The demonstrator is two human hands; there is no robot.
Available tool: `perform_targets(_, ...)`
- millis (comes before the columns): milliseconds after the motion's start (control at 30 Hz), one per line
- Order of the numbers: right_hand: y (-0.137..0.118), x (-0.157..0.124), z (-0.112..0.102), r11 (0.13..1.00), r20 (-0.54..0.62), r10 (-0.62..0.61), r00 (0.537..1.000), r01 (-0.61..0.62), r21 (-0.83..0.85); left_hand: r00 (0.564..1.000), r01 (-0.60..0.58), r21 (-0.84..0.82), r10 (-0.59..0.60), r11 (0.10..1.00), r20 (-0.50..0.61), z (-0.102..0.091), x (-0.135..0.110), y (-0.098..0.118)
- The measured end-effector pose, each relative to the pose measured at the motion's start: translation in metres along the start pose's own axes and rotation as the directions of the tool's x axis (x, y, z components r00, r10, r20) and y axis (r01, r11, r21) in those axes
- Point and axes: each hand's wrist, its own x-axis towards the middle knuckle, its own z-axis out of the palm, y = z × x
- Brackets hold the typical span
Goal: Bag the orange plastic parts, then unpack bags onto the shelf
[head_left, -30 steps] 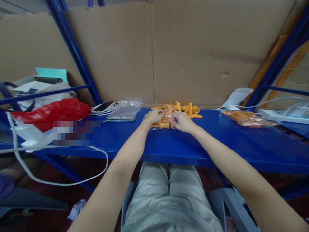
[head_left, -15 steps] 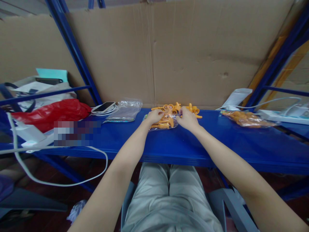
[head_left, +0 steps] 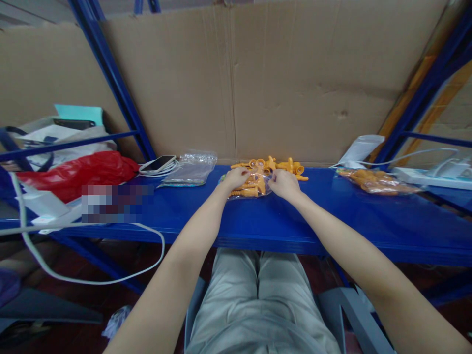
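A clear plastic bag [head_left: 254, 187] part-filled with orange plastic pieces lies on the blue shelf [head_left: 258, 216] straight ahead. My left hand [head_left: 236, 178] pinches the bag's left side, fingers curled. My right hand [head_left: 283, 184] is closed at the bag's right edge, gripping the film or a piece. Behind both hands sits a loose heap of orange plastic pieces [head_left: 283, 166] against the cardboard wall.
A stack of empty clear bags [head_left: 191, 168] and a phone with white cable [head_left: 159, 164] lie to the left, beside a red bag [head_left: 79, 172]. A filled bag of orange pieces [head_left: 376, 181] and a white power strip [head_left: 431, 178] sit right. Blue uprights [head_left: 110, 73] frame the bay.
My right hand reached back to the loose heap half a second ago and has now come back to the bag's right edge. My left hand stayed on the bag.
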Motion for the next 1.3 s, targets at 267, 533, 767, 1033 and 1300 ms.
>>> perform_targets(267,0.000,0.000,-0.006,0.997,0.078,0.067,0.995,-0.064,-0.045,1.000,-0.009,-0.035,0.008,0.999,-0.015,0.005,0.002,0.000)
perform_targets(533,0.014,0.006,0.003,0.998,0.025,-0.014,1.000,0.016,-0.065,1.000,-0.011,-0.061,0.010,0.998,-0.020,0.006,0.002,0.001)
perform_targets(767,0.015,0.006,0.006,0.997,-0.072,-0.069,0.995,0.071,0.025,0.996,-0.050,-0.082,0.043,0.995,-0.077,0.007,0.006,0.000)
perform_targets(1033,0.025,0.024,0.030,0.958,-0.057,-0.009,0.998,0.025,0.287,0.991,-0.058,-0.070,0.049,0.996,-0.123,0.006,0.005,0.002)
perform_targets(1300,0.029,0.026,0.024,0.963,-0.096,0.063,0.993,-0.035,0.268,0.992,-0.058,-0.071,0.049,0.996,-0.119,0.005,0.004,0.003)
